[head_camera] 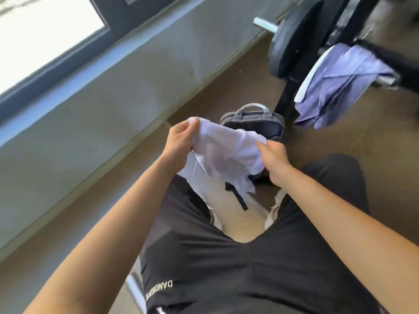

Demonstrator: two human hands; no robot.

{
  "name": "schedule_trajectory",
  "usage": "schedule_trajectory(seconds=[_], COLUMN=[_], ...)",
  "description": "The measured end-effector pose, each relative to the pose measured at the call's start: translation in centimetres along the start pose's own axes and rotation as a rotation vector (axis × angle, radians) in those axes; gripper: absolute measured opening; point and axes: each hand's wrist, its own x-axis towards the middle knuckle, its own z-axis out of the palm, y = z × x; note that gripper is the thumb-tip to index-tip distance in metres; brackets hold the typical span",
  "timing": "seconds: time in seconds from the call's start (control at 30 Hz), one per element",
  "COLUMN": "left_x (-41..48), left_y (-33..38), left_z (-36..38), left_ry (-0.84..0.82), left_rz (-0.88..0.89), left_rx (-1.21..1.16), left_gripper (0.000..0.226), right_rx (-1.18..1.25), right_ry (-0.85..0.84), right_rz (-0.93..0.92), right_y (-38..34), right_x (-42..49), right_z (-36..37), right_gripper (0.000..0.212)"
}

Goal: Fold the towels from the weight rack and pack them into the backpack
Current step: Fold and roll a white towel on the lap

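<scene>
The person sits and looks down at both hands, which hold one thin white towel (226, 155) in the air above the knees. The left hand (179, 141) pinches an upper corner of this towel between the thumb and the curled fingers, and the corner stands up a little above the hand. The right hand (275, 159) grasps the opposite edge with the fingers closed around the cloth. Between the two hands the towel sags in a loose bundle, and its lower end hangs down in front of the pale seat (235, 218) between the legs in black shorts (226, 268). A black strap (238, 196) lies on the seat under the hanging cloth. The backpack (254, 123), grey and dark with a light handle on top, stands on the brown floor (226, 75) just behind the hands, and the towel hides its near part; I cannot tell if it is open. To the right, a second towel (340, 85), of lavender colour, hangs over a bar of the black weight rack (286, 98), well apart from the hands. A dark weight plate (292, 39) sits on a metal bar above the backpack. A grey wall (90, 98) with a bright window (34, 30) runs along the left side.
</scene>
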Motion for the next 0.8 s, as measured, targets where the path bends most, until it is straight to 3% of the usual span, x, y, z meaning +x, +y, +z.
schedule_trajectory(seconds=[0.2,0.33,0.43,0.5,0.6,0.7,0.8], left_x=[-1.4,-0.4,0.8,1.2,1.7,1.7,1.9], left_y=[4.3,5.8,5.8,5.6,5.0,4.6,3.8], left_z=[-1.8,-3.1,-4.3,-4.4,-4.0,-4.4,-4.9], left_ry=[0.173,0.191,0.241,0.258,0.217,0.027,-0.081], left_rz=[0.162,0.347,0.326,0.276,0.118,-0.078,-0.139], left_rx=[0.188,0.606,0.703,0.636,0.319,0.021,-0.146], left_gripper=[0.033,0.059,0.063,0.063,0.044,0.034,0.022], right_rx=[-0.131,-0.043,0.054,0.081,0.18,0.435,0.608], right_ry=[0.182,0.098,0.015,-0.008,-0.038,-0.129,-0.185], right_rz=[-0.134,-0.114,-0.063,-0.055,-0.007,0.078,0.119], right_y=[-1.9,-4.7,-6.1,-6.6,-6.8,-6.5,-5.8], right_x=[-1.0,-1.3,-0.7,-0.1,0.4,0.6,1.1], right_z=[-5.4,-7.6,-8.0,-8.2,-8.3,-8.6,-9.1], right_gripper=[0.036,0.038,0.033,0.025,0.016,0.03,0.03])
